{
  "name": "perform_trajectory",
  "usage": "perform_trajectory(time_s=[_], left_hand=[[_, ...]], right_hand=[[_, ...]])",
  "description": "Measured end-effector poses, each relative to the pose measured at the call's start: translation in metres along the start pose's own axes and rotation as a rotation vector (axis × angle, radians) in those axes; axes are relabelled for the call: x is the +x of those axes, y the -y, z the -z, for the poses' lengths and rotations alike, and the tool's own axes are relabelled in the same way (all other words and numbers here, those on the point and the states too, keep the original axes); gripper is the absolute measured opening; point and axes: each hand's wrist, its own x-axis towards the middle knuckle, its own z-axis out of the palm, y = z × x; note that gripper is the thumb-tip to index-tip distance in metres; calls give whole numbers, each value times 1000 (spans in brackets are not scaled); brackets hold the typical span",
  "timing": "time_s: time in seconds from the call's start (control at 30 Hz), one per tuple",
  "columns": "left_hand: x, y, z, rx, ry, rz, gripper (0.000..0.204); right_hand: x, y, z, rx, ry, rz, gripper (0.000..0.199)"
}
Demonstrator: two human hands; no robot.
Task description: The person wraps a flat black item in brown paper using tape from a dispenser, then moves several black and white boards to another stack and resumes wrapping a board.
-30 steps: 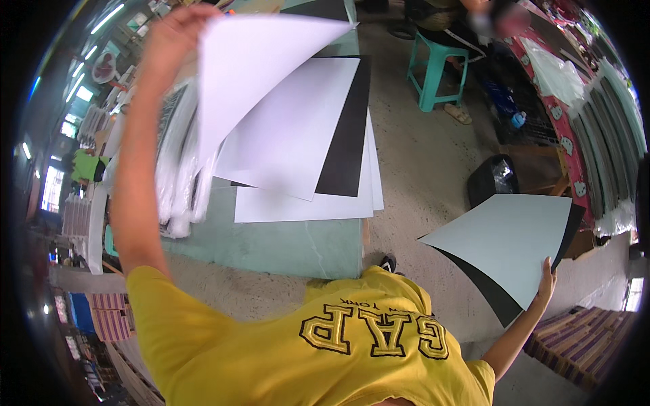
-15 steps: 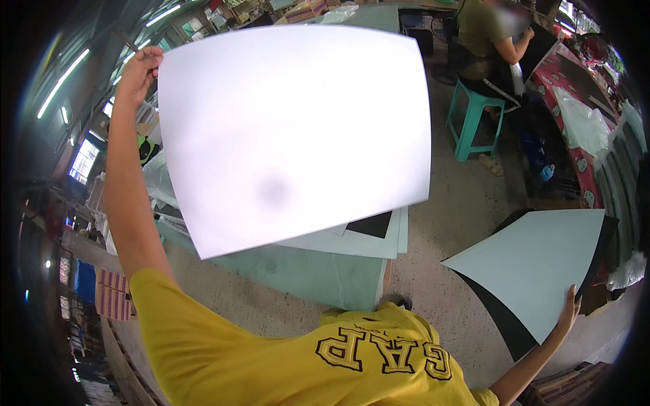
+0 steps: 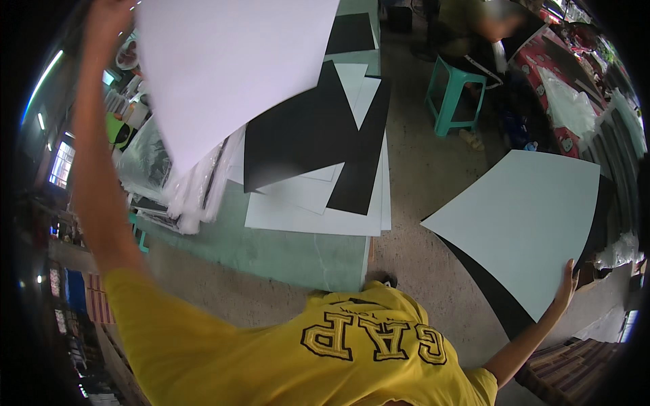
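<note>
My left hand [image 3: 112, 17], raised at the upper left and smeared by motion, grips a corner of a large white sheet [image 3: 230, 61]. The sheet hangs at a slant above the table, its top cut off by the picture's edge. Out at the right, my right hand [image 3: 566, 291] pinches the edge of a pale grey sheet [image 3: 525, 216]. A black sheet [image 3: 484, 291] lies behind that one. Below the white sheet, overlapping black sheets [image 3: 298, 135] and white sheets [image 3: 291, 216] rest unevenly on the table.
The green table [image 3: 305, 254] runs away from me, with plastic-wrapped bundles [image 3: 196, 193] along its left side. A teal stool [image 3: 453, 98] stands beyond, near a seated person [image 3: 464, 30]. A red patterned table [image 3: 535, 57] lines the far right. Stacked wooden slats [image 3: 575, 369] lie at lower right.
My left hand and the white sheet have moved up and left, uncovering the black and white sheets on the table. My right hand still holds the pale grey sheet.
</note>
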Motion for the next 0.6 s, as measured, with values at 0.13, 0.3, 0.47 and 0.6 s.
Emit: perform_trajectory(time_s=[0.13, 0.3, 0.47, 0.6], left_hand=[[-168, -105, -179, 243, 311, -374, 18], [-316, -64, -262, 112, 625, -216, 17], [-351, -92, -283, 76, 525, -65, 12], [-369, -134, -279, 87, 799, 134, 24]], right_hand=[[-22, 0, 0, -18, -14, 43, 76], [-28, -3, -4, -99, -31, -38, 80], [-46, 4, -4, -32, -19, -78, 72], [-43, -17, 0, 4, -8, -5, 62]])
